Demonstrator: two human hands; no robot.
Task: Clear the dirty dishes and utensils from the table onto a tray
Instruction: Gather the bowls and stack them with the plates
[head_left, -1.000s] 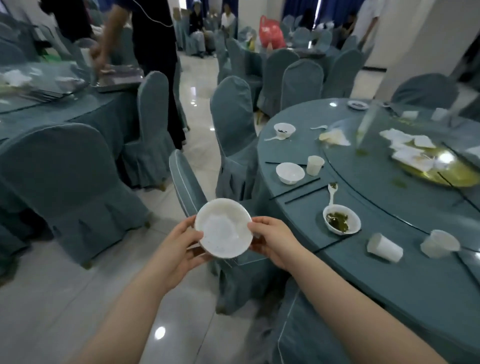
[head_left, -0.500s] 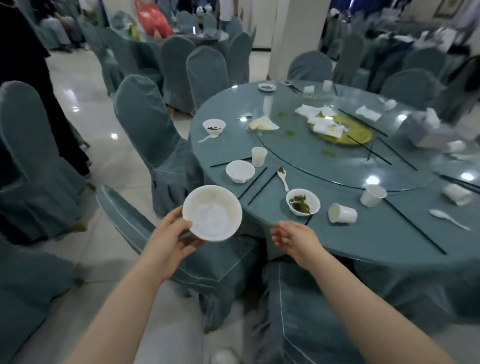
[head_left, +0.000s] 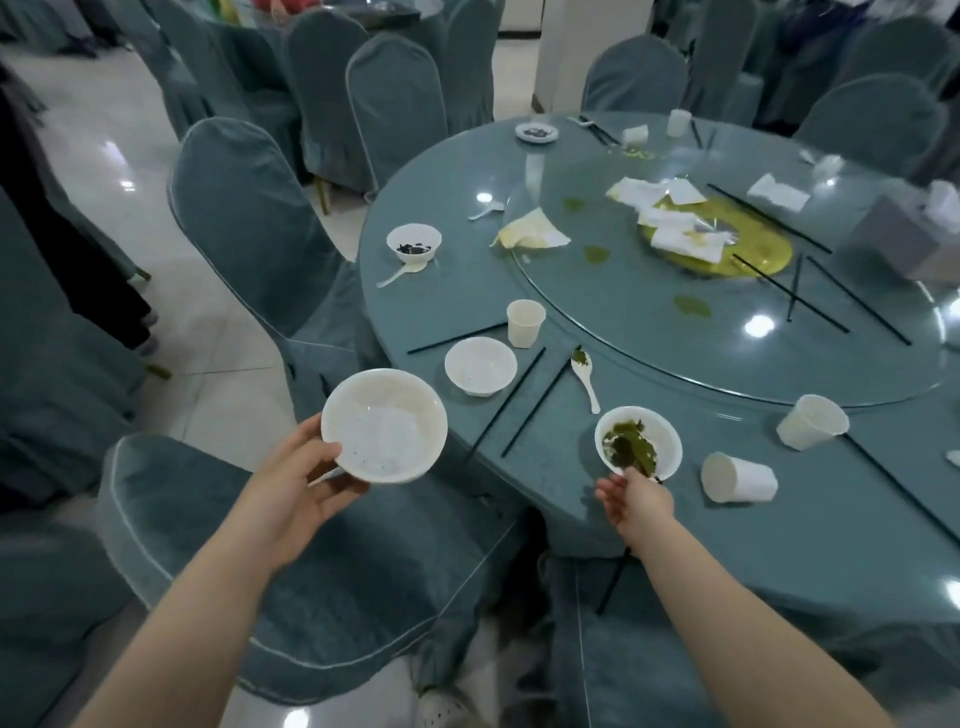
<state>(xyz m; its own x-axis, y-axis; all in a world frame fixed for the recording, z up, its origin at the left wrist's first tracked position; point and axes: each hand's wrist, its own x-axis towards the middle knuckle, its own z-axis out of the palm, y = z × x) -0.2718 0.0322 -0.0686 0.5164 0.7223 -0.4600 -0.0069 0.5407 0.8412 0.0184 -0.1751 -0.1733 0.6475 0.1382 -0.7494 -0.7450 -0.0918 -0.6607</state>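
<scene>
My left hand (head_left: 296, 483) holds a white bowl (head_left: 384, 426) by its near rim, above a chair to the left of the round table (head_left: 779, 519). A thin white handle sticks out under that bowl by my fingers. My right hand (head_left: 636, 501) reaches over the table's near edge, and its fingertips touch the near rim of a white bowl with green leaf scraps (head_left: 638, 447). The thumb stands apart from that bowl. An empty white bowl (head_left: 480, 366), a white spoon (head_left: 586, 379), a paper cup (head_left: 525, 322) and black chopsticks (head_left: 519, 400) lie just beyond. No tray is in view.
Two tipped paper cups (head_left: 737, 477) (head_left: 813, 421) lie right of the leaf bowl. A bowl with dark scraps (head_left: 414, 242) and a spoon (head_left: 400, 273) sit farther left. The glass turntable (head_left: 727, 322) carries crumpled napkins and chopsticks. Covered chairs (head_left: 249, 218) ring the table; a person's dark trouser leg (head_left: 78, 249) is at left.
My view turned from the aisle to the table. My right hand let go of the white bowl and reached forward to the bowl with green scraps. My left hand keeps the white bowl.
</scene>
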